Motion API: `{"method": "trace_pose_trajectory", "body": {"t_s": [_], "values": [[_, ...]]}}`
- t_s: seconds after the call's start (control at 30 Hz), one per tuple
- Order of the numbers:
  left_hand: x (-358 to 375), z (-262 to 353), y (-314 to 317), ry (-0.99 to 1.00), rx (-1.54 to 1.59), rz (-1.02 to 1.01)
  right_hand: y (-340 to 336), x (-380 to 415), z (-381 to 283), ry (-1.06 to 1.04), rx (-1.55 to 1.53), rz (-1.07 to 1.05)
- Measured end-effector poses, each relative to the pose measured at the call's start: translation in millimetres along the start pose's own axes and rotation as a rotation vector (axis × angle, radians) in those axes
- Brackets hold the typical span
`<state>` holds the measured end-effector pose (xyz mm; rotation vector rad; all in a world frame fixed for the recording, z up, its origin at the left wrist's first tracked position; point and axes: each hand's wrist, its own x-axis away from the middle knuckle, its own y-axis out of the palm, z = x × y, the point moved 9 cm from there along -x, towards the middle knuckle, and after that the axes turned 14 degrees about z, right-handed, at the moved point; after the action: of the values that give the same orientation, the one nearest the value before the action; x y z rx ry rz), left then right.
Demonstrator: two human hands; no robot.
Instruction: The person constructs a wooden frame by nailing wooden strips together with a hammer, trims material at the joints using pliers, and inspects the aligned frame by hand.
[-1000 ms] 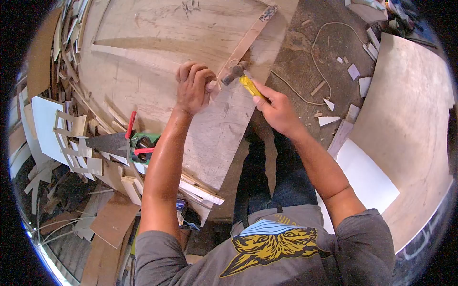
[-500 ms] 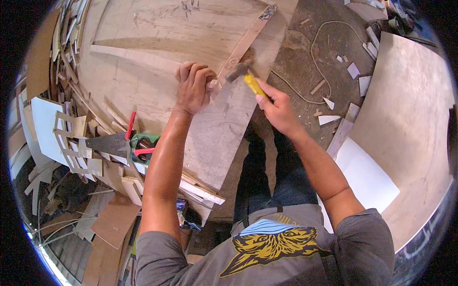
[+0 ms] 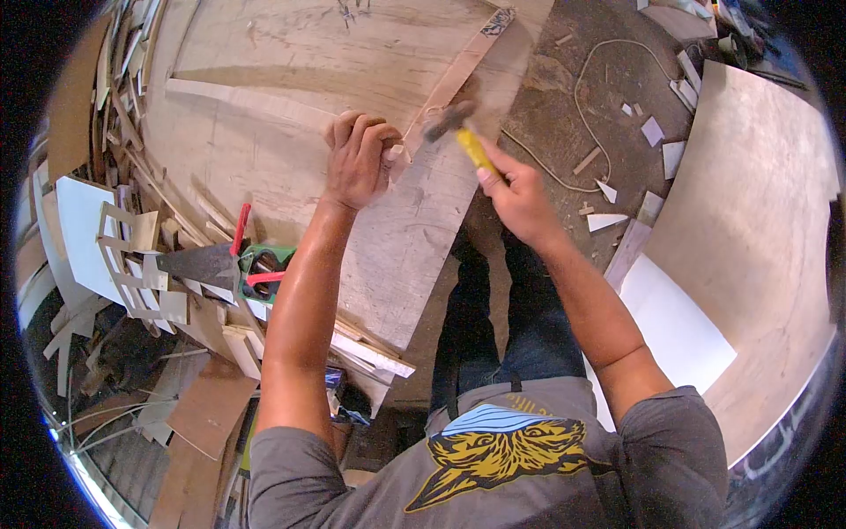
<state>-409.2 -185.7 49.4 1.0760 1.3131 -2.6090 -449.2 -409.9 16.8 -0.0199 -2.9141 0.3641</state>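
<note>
My right hand is wrapped round the yellow handle of a hammer, whose dark, slightly blurred head hangs just right of the wooden joint. My left hand is closed on the end of a pale wooden strip, where it meets a second strip that runs up to a dark-patterned tip. A small wood piece shows beside my left thumb. Both strips lie over a plywood-topped table. My fingertips are partly hidden.
Left of the table are stacked wood offcuts, a handsaw and a green holder with red-handled tools. A cord and scraps lie on the floor at the right, near a large plywood sheet and a white sheet.
The hammer head has moved slightly up and to the right, away from the joint, with my right hand shifting a little. My left hand stays nearly in place.
</note>
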Motion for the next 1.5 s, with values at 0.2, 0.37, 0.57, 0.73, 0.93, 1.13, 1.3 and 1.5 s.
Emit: {"method": "trace_pose_trajectory", "body": {"t_s": [0.2,0.37,0.57,0.73,0.93,1.13,1.3,1.5], "values": [[5,-4,2,0.002,0.023,-0.011,2,1,13,0.015,0.043,-0.01],[2,0,4,-0.009,-0.022,-0.017,5,3,17,0.075,0.031,-0.022],[5,-3,6,-0.006,0.003,-0.035,3,3,12,0.1,0.067,-0.056],[2,-1,5,0.006,0.004,-0.027,5,4,20,0.089,0.032,-0.061],[5,-4,4,-0.004,0.012,-0.026,6,4,14,0.094,0.008,-0.065],[9,-7,6,0.0,-0.009,-0.013,9,8,16,0.132,-0.02,-0.067],[3,-2,0,-0.009,-0.009,-0.004,8,5,17,0.123,-0.051,-0.048],[0,0,-1,-0.031,-0.008,-0.007,1,-12,0,-0.03,0.167,0.026]]}}
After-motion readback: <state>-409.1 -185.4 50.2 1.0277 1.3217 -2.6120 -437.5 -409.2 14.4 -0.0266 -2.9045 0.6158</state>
